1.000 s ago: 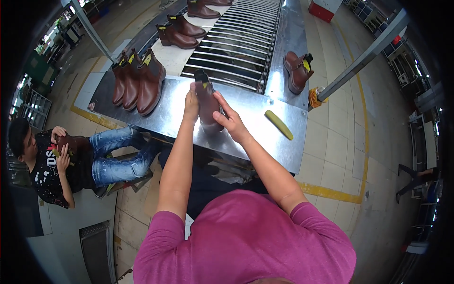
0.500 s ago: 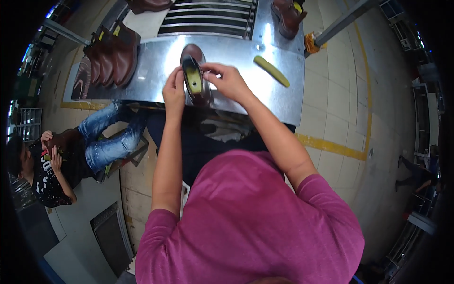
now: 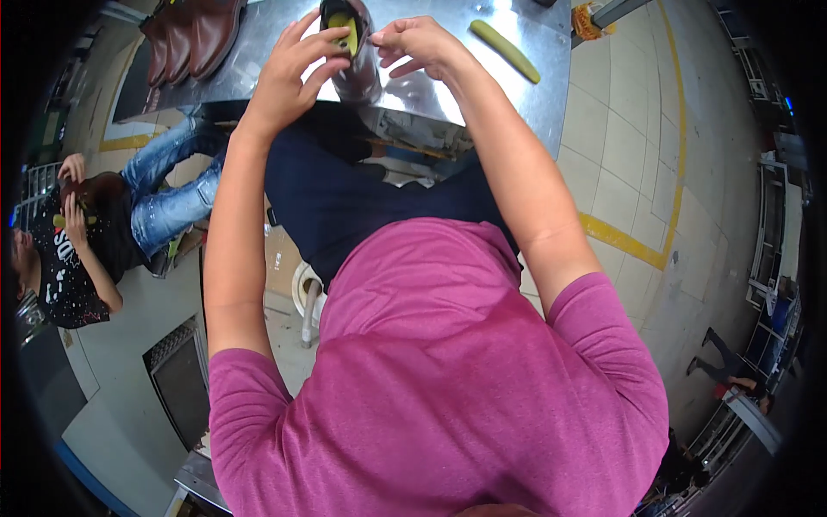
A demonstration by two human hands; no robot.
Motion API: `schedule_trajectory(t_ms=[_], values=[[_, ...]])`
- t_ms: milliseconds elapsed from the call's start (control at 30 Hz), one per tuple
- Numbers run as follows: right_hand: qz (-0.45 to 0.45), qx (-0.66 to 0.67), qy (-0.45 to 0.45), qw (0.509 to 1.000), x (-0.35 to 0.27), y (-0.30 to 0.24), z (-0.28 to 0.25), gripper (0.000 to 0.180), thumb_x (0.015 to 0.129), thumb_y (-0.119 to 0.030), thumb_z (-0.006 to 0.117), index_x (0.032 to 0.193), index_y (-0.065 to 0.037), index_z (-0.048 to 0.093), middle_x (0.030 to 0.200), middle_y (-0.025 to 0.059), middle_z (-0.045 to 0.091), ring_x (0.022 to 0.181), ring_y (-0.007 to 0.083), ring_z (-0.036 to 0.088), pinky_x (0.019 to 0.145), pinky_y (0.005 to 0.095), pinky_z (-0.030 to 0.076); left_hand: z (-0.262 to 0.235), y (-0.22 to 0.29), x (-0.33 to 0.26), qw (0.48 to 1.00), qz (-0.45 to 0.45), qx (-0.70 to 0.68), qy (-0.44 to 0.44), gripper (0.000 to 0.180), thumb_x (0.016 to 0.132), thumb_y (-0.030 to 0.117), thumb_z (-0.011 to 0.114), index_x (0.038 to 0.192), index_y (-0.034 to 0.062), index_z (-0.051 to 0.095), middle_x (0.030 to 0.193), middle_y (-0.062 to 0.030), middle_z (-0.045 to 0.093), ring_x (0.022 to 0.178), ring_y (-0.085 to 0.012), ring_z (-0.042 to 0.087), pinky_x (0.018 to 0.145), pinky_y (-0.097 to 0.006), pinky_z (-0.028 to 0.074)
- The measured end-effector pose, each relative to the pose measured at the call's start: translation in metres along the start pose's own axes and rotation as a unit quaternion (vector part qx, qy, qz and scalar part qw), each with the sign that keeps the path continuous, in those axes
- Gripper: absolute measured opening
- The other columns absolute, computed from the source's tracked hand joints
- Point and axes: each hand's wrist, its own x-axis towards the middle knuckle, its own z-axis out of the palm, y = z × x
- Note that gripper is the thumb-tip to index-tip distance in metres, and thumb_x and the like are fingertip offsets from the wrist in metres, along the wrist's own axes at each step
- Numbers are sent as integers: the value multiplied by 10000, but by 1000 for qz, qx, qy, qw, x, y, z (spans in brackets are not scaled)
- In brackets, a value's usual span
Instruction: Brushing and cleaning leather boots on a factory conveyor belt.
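The left hand (image 3: pixel 295 73) has shifted, fingers spread, over the brown leather boot (image 3: pixel 362 79), which stands opening-up on the shiny metal surface (image 3: pixel 549 103), apparently for access, the right hand (image 3: pixel 426 47) curled alongside, its pinch unclear.

White lettering (image 3: pixel 61 246), running sideways, on a black speckled shirt (image 3: pixel 76 289)
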Motion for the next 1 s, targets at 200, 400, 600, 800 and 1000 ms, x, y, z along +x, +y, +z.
schedule_trajectory(t_ms=[200, 400, 600, 800, 1000], values=[[-32, -16, 119, 992, 4, 45, 18, 254, 977, -225, 719, 1085, 1, 677, 787, 82, 690, 593, 162, 680, 489, 301, 572, 13, -1, 1, 996, 29, 70, 46, 88, 951, 129, 699, 988, 49, 702, 1256, -38, 731, 1409, -346, 508, 1185, -519, 333], [-317, -82, 191, 925, -39, 63, 35, 909, 825, -462, 858, 1523, -53, 443, 1464, 205, 545, 1299, 327, 578, 1070, 445, 487, 4, -22, 74, 963, -69, -8, 260, 158, 905, 186, 788, 940, 31, 791, 1062, -74, 766, 1143, -262, 664, 1000, -361, 500], [-396, -195, 353, 825, 0, -22, 32, 700, 782, -367, 896, 1350, -70, 617, 1174, 149, 700, 1053, 322, 702, 934, 407, 549, -5, -54, 127, 952, -140, -104, 250, 227, 867, 245, 829, 881, 21, 797, 1061, -118, 768, 1099, -274, 678, 969, -362, 516], [-416, -180, 288, 843, -4, -32, 10, 644, 767, -328, 886, 1307, -67, 651, 1207, 158, 694, 1080, 355, 690, 931, 419, 553, -43, -70, 131, 987, -29, -54, 147, 427, 823, 252, 862, 1190, 81, 728, 1338, -114, 683, 1339, -296, 565, 1127, -385, 423], [-436, -242, 263, 826, -10, -35, 21, 664, 772, -300, 891, 1360, -101, 658, 1285, 151, 672, 1164, 325, 658, 1007, 413, 525, -77, -72, 118, 974, -91, -169, -122, 640, 770, 252, 909, 1350, 120, 671, 1274, -50, 685, 1116, -194, 643, 965, -337, 510]])
